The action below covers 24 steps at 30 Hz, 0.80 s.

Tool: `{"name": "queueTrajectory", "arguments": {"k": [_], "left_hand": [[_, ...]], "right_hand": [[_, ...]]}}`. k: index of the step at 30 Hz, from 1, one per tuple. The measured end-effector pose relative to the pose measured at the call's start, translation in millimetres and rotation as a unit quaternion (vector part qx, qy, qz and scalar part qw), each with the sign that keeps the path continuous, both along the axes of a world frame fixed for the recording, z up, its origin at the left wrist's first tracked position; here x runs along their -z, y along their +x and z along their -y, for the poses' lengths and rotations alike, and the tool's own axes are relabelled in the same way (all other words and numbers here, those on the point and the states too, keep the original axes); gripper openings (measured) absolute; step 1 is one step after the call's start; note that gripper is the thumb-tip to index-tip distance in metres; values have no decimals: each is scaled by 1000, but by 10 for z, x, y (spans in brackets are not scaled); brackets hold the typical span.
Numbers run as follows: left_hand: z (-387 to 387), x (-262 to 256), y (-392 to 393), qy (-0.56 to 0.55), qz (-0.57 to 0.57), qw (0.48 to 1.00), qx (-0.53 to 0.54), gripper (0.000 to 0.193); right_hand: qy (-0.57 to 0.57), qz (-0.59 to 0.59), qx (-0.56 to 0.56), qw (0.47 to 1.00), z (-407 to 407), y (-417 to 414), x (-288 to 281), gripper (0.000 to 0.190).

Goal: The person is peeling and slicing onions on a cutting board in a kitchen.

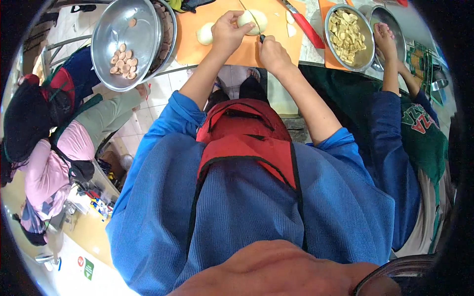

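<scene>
My left hand (229,32) grips a peeled pale onion (260,20) on an orange cutting board (192,50), with fingers and thumb on its left side. My right hand (276,55) is closed around the black handle of a knife (262,38). The thin blade runs across the onion, apparently in a cut that parts it in two; its depth cannot be told. Left of my left hand lies another peeled onion piece (204,34). Small white onion pieces (291,30) rest on the board's right side, near a red-handled knife (305,27).
A large steel bowl (107,29) with sliced sausage rounds (124,61) tilts over another bowl at left. At right stands a steel bowl of yellowish slices (347,35). Beside it, a co-worker's hand (385,37) is over another metal bowl (394,22). Another person (77,142) is at far left.
</scene>
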<state>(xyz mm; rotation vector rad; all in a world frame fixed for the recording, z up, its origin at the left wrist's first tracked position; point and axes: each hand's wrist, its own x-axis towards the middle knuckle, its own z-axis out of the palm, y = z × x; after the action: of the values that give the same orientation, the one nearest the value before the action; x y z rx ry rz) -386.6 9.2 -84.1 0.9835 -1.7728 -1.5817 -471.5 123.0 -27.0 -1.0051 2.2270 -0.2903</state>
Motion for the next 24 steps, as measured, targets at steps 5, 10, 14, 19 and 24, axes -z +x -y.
{"name": "queueTrajectory", "arguments": {"k": [5, 10, 14, 19, 24], "left_hand": [[26, -20, -27, 34, -13, 999, 3, 45], [1, -155, -67, 82, 16, 996, 27, 41], [-18, -288, -64, 58, 63, 996, 12, 42], [73, -351, -30, 105, 69, 991, 35, 44], [153, -196, -16, -183, 114, 975, 54, 67]], "right_hand": [[4, 15, 25, 1000, -12, 11, 65, 32], [1, 21, 51, 998, -215, 52, 126, 31], [-23, 22, 32, 999, -656, 149, 124, 31], [-5, 20, 35, 999, -977, 174, 94, 32], [-2, 10, 11, 1000, -747, 0, 43, 35]]}}
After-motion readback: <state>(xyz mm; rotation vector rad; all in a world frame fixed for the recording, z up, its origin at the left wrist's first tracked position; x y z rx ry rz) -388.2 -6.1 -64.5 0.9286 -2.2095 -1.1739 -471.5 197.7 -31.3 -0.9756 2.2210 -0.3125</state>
